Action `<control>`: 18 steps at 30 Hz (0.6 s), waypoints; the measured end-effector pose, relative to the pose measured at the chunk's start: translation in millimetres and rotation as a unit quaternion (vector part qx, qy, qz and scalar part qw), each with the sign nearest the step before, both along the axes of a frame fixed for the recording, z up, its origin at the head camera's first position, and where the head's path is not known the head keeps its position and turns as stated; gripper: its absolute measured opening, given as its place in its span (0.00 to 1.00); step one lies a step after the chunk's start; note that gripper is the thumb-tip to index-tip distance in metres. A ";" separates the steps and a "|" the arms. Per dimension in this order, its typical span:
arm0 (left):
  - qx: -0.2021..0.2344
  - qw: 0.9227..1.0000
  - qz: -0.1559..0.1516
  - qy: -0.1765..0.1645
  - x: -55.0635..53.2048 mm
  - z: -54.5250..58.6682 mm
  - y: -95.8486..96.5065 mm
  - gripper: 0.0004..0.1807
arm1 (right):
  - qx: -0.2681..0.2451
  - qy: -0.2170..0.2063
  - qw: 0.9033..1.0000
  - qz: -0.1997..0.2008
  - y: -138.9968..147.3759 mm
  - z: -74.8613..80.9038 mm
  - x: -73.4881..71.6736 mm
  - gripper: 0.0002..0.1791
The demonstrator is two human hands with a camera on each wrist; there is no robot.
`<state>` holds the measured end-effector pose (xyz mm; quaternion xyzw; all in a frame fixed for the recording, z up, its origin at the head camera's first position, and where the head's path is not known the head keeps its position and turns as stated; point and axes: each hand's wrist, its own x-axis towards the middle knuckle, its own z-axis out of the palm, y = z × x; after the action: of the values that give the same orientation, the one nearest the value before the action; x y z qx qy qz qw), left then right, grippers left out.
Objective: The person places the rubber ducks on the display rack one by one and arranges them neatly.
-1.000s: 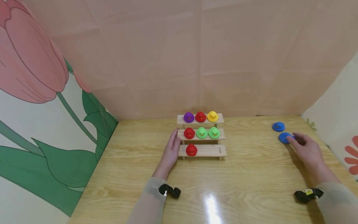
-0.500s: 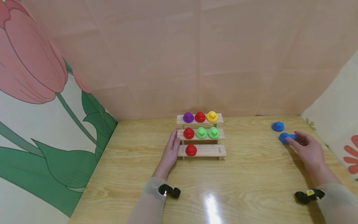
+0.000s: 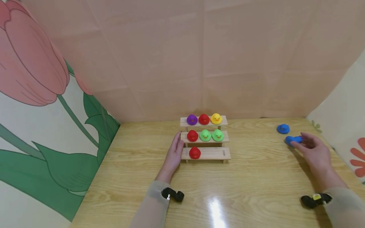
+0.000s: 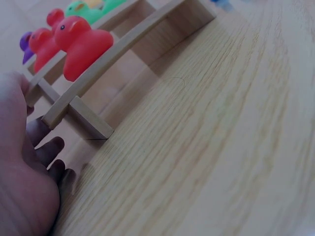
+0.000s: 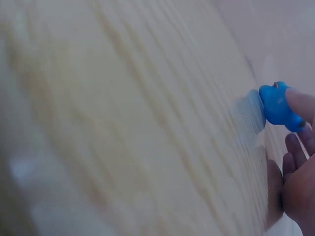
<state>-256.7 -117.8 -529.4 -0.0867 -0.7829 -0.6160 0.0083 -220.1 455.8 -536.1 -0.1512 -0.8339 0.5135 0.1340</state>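
Note:
My left hand (image 3: pixel 173 152) lies along the left end of a stepped wooden rack (image 3: pixel 212 153), fingers fairly straight against its ends. In the left wrist view the fingertips (image 4: pixel 50 150) show close by the lowest shelf's end. At the right of the table, my right hand (image 3: pixel 315 152) pinches a blue rubber duck (image 3: pixel 291 140) between thumb and fingers. The right wrist view has this duck (image 5: pixel 276 103) tipped, close over the tabletop, with the thumb on its side. Just behind it sits another blue rubber duck (image 3: pixel 283 129).
On the top shelf stand a purple duck (image 3: pixel 192 119), a red duck (image 3: pixel 203 119) and a yellow duck (image 3: pixel 216 118). The middle shelf bears a red duck (image 3: pixel 192 136) and two green ducks (image 3: pixel 205 135). One red duck (image 3: pixel 195 153) is on the front shelf's left. A pink backdrop (image 3: pixel 159 63) rises behind.
The pinched blue duck has turned and shifted slightly right in my right hand, so more of it shows. My left hand keeps its place at the rack.

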 end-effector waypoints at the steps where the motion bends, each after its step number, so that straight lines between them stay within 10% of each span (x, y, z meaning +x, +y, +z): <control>1: 0.000 1.000 0.000 -0.001 0.1 0.1 0.2 0.33 | -0.002 0.003 1.000 0.004 0.3 -0.2 0.2 0.45; 18: -0.005 1.000 0.002 -0.008 1.0 -0.2 0.0 0.34 | 0.112 0.024 0.989 0.093 -1.7 -2.0 -0.4 0.44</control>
<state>-255.7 -117.8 -529.6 -0.0803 -0.7860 -0.6130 0.0033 -220.6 454.1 -538.1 -0.0447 -0.8929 0.4311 0.1221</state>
